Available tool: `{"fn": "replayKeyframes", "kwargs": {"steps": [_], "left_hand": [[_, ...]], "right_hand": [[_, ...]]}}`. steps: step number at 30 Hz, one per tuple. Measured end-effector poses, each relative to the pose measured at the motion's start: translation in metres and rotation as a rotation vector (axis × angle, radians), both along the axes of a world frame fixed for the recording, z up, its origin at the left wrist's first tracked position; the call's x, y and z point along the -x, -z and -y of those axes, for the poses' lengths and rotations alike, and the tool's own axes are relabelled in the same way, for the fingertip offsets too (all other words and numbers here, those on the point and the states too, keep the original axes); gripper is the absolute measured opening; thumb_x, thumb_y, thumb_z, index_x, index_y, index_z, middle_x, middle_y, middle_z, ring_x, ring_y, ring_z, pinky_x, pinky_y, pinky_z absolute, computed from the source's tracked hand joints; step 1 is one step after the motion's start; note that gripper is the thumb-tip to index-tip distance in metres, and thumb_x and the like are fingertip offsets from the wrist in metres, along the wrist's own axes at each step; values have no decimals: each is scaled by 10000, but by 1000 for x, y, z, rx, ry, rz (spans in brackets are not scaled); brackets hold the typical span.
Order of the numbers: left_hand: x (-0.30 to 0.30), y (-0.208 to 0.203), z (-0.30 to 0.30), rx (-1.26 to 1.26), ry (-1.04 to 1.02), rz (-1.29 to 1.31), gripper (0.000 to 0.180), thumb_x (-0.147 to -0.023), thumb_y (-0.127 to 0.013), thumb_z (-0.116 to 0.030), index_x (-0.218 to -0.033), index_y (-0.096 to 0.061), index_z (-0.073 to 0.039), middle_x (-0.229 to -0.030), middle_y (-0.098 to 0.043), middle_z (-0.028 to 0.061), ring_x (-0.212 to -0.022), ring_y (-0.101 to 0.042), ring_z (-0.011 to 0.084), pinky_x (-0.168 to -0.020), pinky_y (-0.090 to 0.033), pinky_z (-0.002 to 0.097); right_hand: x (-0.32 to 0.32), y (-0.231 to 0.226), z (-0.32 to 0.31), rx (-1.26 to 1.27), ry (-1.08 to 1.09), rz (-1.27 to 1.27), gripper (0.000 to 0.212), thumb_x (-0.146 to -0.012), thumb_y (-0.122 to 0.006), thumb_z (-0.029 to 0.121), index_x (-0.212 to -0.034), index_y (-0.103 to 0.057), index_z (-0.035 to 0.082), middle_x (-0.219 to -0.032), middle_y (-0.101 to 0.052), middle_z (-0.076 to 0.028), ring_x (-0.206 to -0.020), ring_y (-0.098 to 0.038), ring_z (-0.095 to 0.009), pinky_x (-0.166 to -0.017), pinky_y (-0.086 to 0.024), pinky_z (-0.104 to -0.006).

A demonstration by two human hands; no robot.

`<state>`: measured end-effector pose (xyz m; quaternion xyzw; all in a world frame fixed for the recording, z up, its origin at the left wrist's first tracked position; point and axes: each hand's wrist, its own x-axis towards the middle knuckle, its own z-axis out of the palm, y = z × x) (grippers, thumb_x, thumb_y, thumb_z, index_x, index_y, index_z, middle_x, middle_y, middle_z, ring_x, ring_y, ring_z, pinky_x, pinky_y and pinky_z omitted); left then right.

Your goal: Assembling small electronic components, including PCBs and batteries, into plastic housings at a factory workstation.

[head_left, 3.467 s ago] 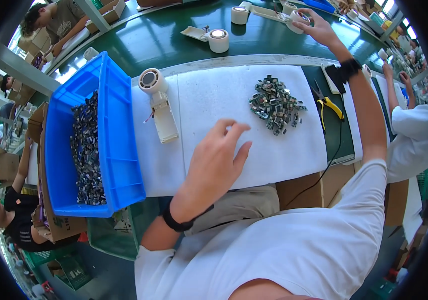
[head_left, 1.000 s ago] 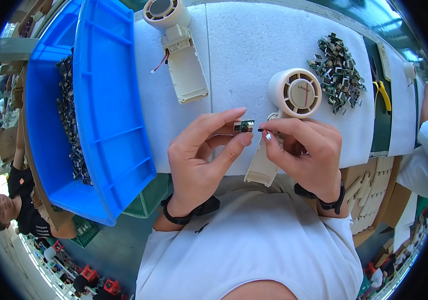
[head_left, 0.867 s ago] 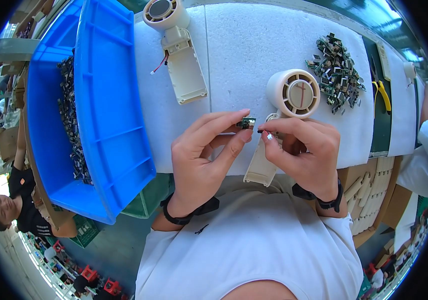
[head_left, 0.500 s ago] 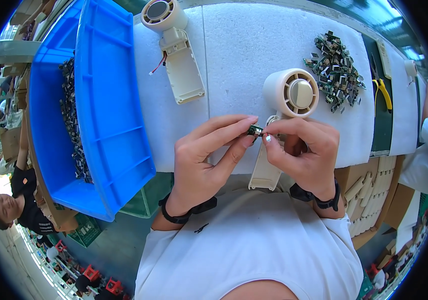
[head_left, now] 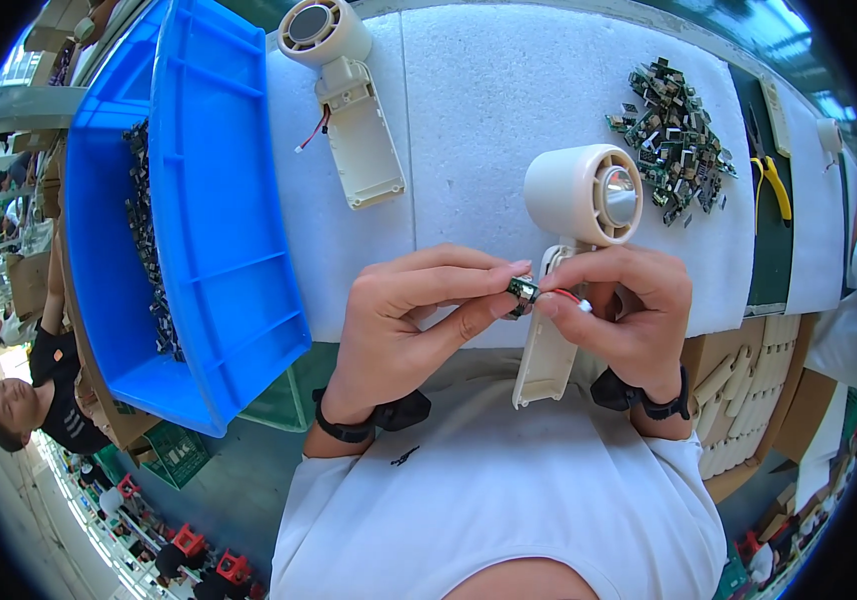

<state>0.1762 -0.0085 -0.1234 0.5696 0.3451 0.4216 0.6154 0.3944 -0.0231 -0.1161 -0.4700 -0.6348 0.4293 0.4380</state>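
My left hand (head_left: pixel 414 325) is closed, its thumb and fingertips pinching a small green circuit board (head_left: pixel 522 291). Close against the board, my right hand (head_left: pixel 634 315) pinches a thin red wire (head_left: pixel 567 295) that ends in a white plug (head_left: pixel 585 306). Behind the right fingers lies a cream handheld fan (head_left: pixel 574 195), its round head above the hand and its opened handle shell (head_left: pixel 546 365) below. Whether the other right fingers also grip the fan is hidden. A second fan (head_left: pixel 364 145), also opened, lies at the upper left with its wire hanging out.
At left a blue bin (head_left: pixel 224 215) stands tilted, with many boards (head_left: pixel 147 250) inside. A pile of circuit boards (head_left: pixel 679 140) sits at upper right beside yellow-handled pliers (head_left: pixel 775 188). A carton of cream shells (head_left: pixel 739 400) is at lower right. A person (head_left: pixel 54 390) is at far left.
The fan's head has tilted and its handle has shifted slightly right and nearer me. Both hands have moved a little right, and more of the red wire and plug shows at the right fingers.
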Motion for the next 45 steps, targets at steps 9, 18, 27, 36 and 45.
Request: {"fn": "replayKeyframes", "kwargs": {"steps": [9,18,27,36,45], "left_hand": [[6,1,-4,59,89,-10,338,-808,-673,178,-1094,-727,7,-1050,-693,216,-937,-706,250,-800,-583,307],[4,1,-6,-113,54,-160,330,-807,-679,166,-1094,-725,9,-1031,-699,184,-908,-704,216,-776,-575,285],[-5,5,5,-58,-96,-64,302,-841,-663,136,-1119,-704,24,-1070,-693,146,-941,-700,185,-818,-585,272],[-5,5,6,-118,-72,-114,269,-863,-646,140,-1118,-681,64,-1119,-666,198,-978,-681,218,-828,-582,296],[-9,6,10,-138,-160,-140,267,-883,-642,116,-1144,-668,63,-1136,-657,187,-965,-692,220,-829,-580,294]], "right_hand": [[-6,4,-2,14,-72,-22,182,-752,-820,-1,-904,-723,24,-643,-614,10,-479,-441,-3,-445,-285,-180],[-3,3,-6,-43,-57,94,192,-749,-814,-8,-914,-723,30,-632,-595,7,-467,-431,-13,-445,-274,-195],[-3,0,2,-195,26,146,233,-724,-823,-9,-941,-760,47,-669,-605,-7,-537,-478,-46,-465,-304,-205],[7,1,4,-258,49,109,252,-733,-816,8,-969,-767,83,-723,-604,-20,-567,-524,-99,-482,-385,-235],[-5,-18,5,-195,-59,391,185,-780,-777,15,-959,-743,45,-751,-600,-39,-580,-553,-116,-495,-417,-245]]}}
